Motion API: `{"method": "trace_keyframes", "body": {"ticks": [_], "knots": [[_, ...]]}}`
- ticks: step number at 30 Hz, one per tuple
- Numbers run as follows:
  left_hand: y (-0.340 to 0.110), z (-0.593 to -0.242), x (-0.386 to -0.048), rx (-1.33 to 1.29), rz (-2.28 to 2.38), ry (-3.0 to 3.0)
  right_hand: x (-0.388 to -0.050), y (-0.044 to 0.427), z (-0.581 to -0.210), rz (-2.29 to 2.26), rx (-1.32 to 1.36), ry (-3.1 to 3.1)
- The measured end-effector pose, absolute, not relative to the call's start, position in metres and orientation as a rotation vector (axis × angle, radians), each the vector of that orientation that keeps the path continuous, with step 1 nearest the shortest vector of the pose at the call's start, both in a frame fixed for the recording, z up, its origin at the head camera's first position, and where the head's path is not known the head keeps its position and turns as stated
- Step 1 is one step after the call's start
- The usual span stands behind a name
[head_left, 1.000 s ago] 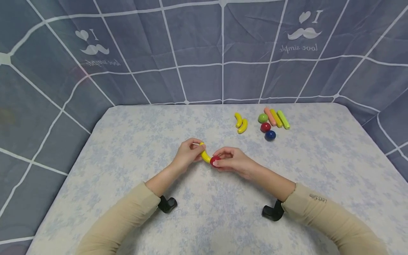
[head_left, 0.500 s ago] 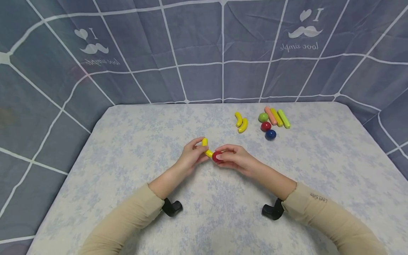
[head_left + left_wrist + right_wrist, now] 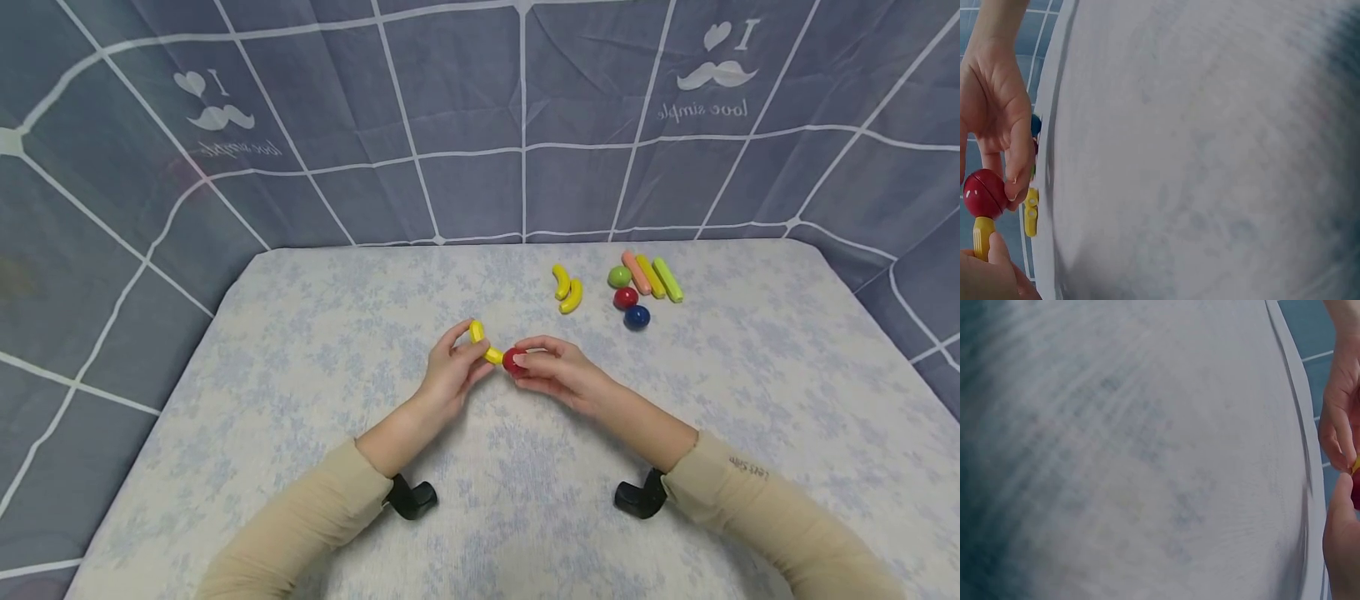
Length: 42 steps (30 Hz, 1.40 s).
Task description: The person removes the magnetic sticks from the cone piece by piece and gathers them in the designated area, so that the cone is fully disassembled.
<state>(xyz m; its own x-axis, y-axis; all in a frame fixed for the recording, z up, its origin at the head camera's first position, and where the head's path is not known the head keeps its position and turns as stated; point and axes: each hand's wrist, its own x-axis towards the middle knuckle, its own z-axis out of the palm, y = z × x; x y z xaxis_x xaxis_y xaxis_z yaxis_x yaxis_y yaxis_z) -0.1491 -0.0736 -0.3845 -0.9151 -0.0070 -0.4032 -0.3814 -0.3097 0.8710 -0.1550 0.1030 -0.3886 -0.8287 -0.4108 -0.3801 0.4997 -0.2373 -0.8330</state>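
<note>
Between thumb and fingers, my left hand (image 3: 452, 375) pinches a yellow toy banana (image 3: 477, 332), a curved smooth piece. A shiny red ball (image 3: 512, 361) is held by the thumb and fingers of my right hand (image 3: 566, 372). The banana's lower end meets the ball. The left wrist view shows a dark seam around the red ball (image 3: 984, 194), and the ridged yellow banana end (image 3: 984, 232) right against it. Whether the two are joined I cannot tell. At the edge of the right wrist view, my right hand (image 3: 1342, 540) partly hides the ball.
Two more yellow bananas (image 3: 572, 297) lie beyond my hands. To their right are a green ball (image 3: 618, 277), a red ball (image 3: 625, 297) and a blue ball (image 3: 637, 317), beside orange, yellow and lime sticks (image 3: 667, 279). A tile-patterned curtain (image 3: 480, 192) stands behind the patterned tablecloth (image 3: 337, 317).
Both hands have moved slightly away from me and to the right, carrying the banana and ball. The banana's upper end now shows more above the left fingers. The other pieces have stayed put.
</note>
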Motion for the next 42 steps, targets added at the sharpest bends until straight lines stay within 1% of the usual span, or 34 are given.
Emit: {"method": "trace_keyframes", "body": {"ticks": [10, 17, 31, 42], "knots": [[-0.066, -0.378, -0.156, -0.556, 2.408, 1.574, -0.165, 0.099, -0.384, -2.16, 0.218, 1.437], [-0.065, -0.376, -0.157, -0.573, 2.444, 1.536, -0.167, 0.099, -0.384, -2.183, 0.234, 1.435], [-0.067, -0.379, -0.155, -0.597, 2.438, 1.496, -0.167, 0.101, -0.385, -2.14, 0.194, 1.447], [-0.07, -0.377, -0.157, -0.505, 2.367, 1.573, -0.168, 0.105, -0.383, -2.041, 0.106, 1.5]]}}
